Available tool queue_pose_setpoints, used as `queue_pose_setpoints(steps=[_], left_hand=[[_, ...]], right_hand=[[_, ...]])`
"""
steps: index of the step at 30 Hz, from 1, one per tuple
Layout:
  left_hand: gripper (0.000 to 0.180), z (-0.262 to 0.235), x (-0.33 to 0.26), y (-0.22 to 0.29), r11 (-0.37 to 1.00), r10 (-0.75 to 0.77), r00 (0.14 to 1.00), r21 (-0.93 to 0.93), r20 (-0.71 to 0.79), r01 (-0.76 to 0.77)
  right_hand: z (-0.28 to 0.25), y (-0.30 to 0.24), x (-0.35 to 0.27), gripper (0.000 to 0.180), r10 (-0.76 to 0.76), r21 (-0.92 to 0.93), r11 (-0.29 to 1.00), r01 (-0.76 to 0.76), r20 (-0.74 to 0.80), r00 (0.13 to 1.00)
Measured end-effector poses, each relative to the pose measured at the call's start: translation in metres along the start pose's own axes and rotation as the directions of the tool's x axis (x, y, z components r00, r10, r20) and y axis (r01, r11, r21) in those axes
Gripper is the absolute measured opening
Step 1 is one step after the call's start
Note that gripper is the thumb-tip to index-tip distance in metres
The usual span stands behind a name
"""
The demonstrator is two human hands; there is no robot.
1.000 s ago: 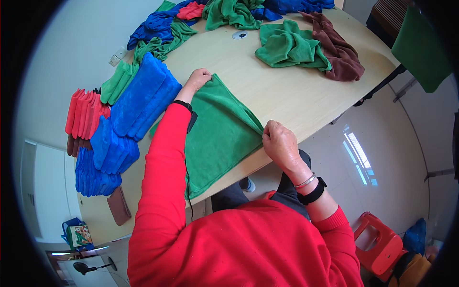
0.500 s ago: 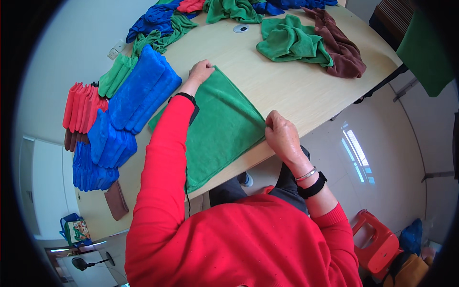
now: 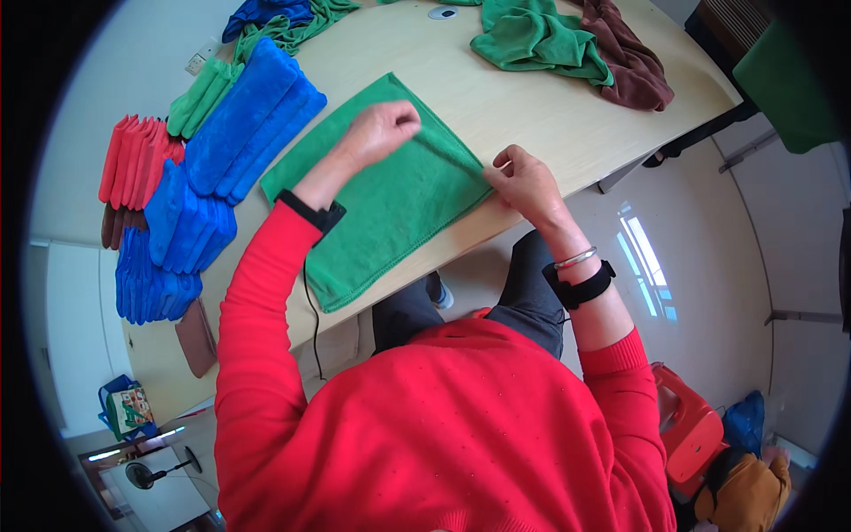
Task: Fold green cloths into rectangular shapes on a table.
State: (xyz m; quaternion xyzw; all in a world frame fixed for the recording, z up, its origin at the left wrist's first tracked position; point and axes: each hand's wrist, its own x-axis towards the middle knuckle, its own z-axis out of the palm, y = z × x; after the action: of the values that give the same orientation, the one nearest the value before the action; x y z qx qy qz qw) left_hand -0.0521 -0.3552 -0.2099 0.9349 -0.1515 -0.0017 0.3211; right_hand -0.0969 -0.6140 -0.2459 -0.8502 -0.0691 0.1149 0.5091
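Green cloth (image 3: 390, 199) lies flat on the tabletop (image 3: 532, 106), one corner hanging over the near edge. Step in hand, by judgement: smoothing and squaring the cloth for a fold.

Your left hand (image 3: 381, 133) rests on the cloth near its far edge, fingers curled loosely, pressing down; it grips nothing that shows. Your right hand (image 3: 523, 182) sits at the cloth's right corner, thumb and fingers narrowed to a pinch on the hem.

Next move likely calls for a firm hold on two corners and an even carry across, edges matched.

Left of the cloth: folded blue towels (image 3: 239, 133), a red stack (image 3: 133, 160), more blue below (image 3: 155, 266). Far side: loose green cloths (image 3: 541, 40) and a brown one (image 3: 634, 62).
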Motion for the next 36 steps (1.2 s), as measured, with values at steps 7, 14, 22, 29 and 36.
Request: queue_pose_setpoints(steps=[7,14,22,29,36], left_hand=[[0.017,0.03,-0.142,0.066,0.944,0.109,0.99,0.303,0.085,-0.13],[0.019,0.005,-0.221,0.054,0.988,-0.041,0.99,0.142,-0.134,0.06],[0.016,0.004,-0.296,0.023,0.954,-0.287,0.928,0.016,-0.239,0.299],[0.014,0.026,-0.308,0.017,0.893,-0.303,0.675,0.047,-0.672,0.447],[0.016,0.046,-0.299,0.012,0.833,-0.374,0.583,0.015,-0.721,0.553]], right_hand=[[0.017,0.001,0.0,0.02,-0.197,-0.347,0.925,0.154,-0.094,0.976],[0.017,0.001,-0.001,0.018,-0.234,-0.352,0.915,0.196,-0.067,0.97],[0.01,0.005,-0.012,0.019,-0.314,-0.468,0.846,0.254,-0.052,0.948],[0.038,-0.03,-0.027,0.018,-0.584,-0.632,0.599,0.493,0.077,0.808],[0.075,-0.005,-0.036,0.034,-0.691,-0.589,0.496,0.638,0.177,0.701]])
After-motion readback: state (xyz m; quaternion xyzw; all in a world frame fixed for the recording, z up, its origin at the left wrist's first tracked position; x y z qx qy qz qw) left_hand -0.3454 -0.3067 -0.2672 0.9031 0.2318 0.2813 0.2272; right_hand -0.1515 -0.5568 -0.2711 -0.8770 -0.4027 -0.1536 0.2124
